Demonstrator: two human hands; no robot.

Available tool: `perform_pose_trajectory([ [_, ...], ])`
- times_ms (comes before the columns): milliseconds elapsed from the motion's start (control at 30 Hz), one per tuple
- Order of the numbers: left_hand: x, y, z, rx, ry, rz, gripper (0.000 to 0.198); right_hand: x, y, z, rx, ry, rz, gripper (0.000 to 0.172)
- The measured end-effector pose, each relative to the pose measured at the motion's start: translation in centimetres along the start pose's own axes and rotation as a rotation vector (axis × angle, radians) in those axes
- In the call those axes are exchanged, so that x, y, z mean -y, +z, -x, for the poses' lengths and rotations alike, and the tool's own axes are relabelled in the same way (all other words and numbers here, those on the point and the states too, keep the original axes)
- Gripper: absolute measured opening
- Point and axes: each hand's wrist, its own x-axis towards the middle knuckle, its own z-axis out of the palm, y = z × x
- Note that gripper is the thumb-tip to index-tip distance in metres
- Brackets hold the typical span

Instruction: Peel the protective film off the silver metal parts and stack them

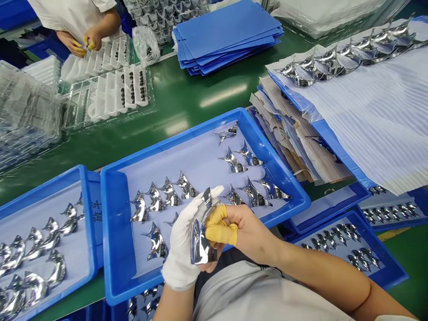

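In front of my body, a curved, mirror-bright chrome-coloured part (203,250) with a pointed tip is held up over the near edge of a blue tray (113,232). My left hand (180,245), in a white glove, is closed round its left side. Yellow finger covers sit on the thumb and forefinger of my right hand (245,227); these fingers are bent and pressed against the part's right side. What lies between those fingertips is hidden. Several similar chrome parts (157,243) rest on the tray's white liner, in groups at left and right.
Another blue tray (83,196) of chrome parts adjoins on the left. Blue sheets (227,31) are stacked at the back. A lined stack (368,111) bearing chrome parts rises at right. Across the green table, a co-worker's hands (83,42) work over clear plastic trays (150,96).
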Motion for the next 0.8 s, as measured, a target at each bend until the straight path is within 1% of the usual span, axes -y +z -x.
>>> perform_pose_trajectory([
  [33,0.1,-0.3,0.2,0.014,-0.025,0.009,0.049,0.0,-0.1,0.0,0.011,-0.005,0.013,0.033],
  [67,0.2,-0.6,0.3,0.001,-0.012,-0.011,0.051,0.0,-0.3,0.1,0.029,-0.011,0.024,0.034],
  [133,0.4,-1.3,0.7,-0.077,0.077,-0.097,0.052,-0.2,-0.7,0.0,0.07,-0.025,0.038,0.035],
  [233,0.4,-2.0,1.3,-0.211,0.242,-0.222,0.044,-0.5,-1.2,0.0,0.092,-0.045,0.048,0.036],
  [333,0.0,-1.9,1.7,-0.276,0.412,-0.329,0.036,-0.9,-1.7,-0.2,0.085,-0.045,0.08,0.038],
  [367,-0.2,-1.7,1.8,-0.28,0.444,-0.353,0.035,-1.0,-1.8,-0.2,0.082,-0.047,0.097,0.038],
  [467,-0.6,-1.5,2.2,-0.229,0.527,-0.396,0.031,-1.3,-2.4,-0.6,0.075,-0.065,0.17,0.038],
  [567,-0.8,-1.6,2.7,-0.197,0.698,-0.526,0.03,-1.8,-3.1,-1.1,0.057,-0.104,0.222,0.037],
  [633,-0.8,-1.6,3.1,-0.179,0.782,-0.621,0.032,-2.0,-3.4,-1.4,0.046,-0.132,0.233,0.038],
  [733,-0.8,-1.6,3.4,-0.152,0.856,-0.711,0.033,-2.1,-3.5,-1.6,0.052,-0.173,0.284,0.039],
  [800,-0.9,-1.7,3.6,-0.171,0.854,-0.719,0.031,-1.7,-3.4,-1.4,0.063,-0.278,0.385,0.037],
])
